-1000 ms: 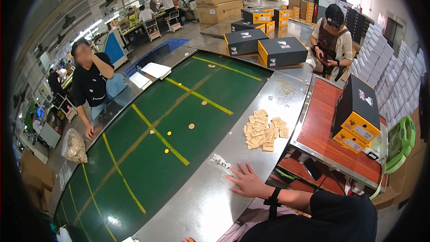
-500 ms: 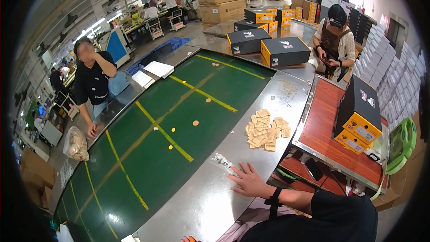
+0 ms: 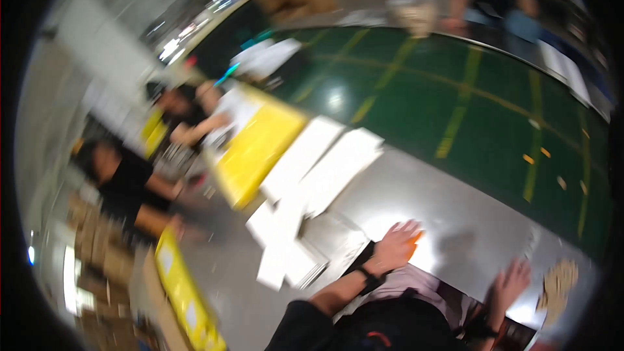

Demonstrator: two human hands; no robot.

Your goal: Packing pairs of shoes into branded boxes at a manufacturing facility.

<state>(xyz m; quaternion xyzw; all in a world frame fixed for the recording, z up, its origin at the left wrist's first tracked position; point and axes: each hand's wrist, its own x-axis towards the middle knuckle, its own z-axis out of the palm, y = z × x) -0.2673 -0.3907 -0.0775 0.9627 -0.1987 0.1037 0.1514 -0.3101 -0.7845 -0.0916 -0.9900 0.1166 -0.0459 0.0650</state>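
My left hand (image 3: 392, 248) is at the near edge of the metal table (image 3: 478, 211), its fingers curled over a small orange object (image 3: 413, 247) whose kind I cannot make out. Blurred by motion, my right hand (image 3: 511, 284) lies along the same edge with fingers apart and nothing visible in it. Beside it on the right is a pile of small brown paper packets (image 3: 558, 286). To the left of my left hand, white paper stacks (image 3: 341, 166) cover part of the tabletop.
A green conveyor belt (image 3: 416, 97) with yellow lines runs behind the table, small pieces on its right part. At left, two people work near a yellow-covered stack (image 3: 260, 146) and a yellow package (image 3: 182, 292). A person stands across the belt. Brown cartons (image 3: 107, 240) stand lower left.
The view has swung left, bringing the white stacks, yellow packages and two workers into sight. My left hand with the orange object now shows fully. The black and yellow boxes have left the view.
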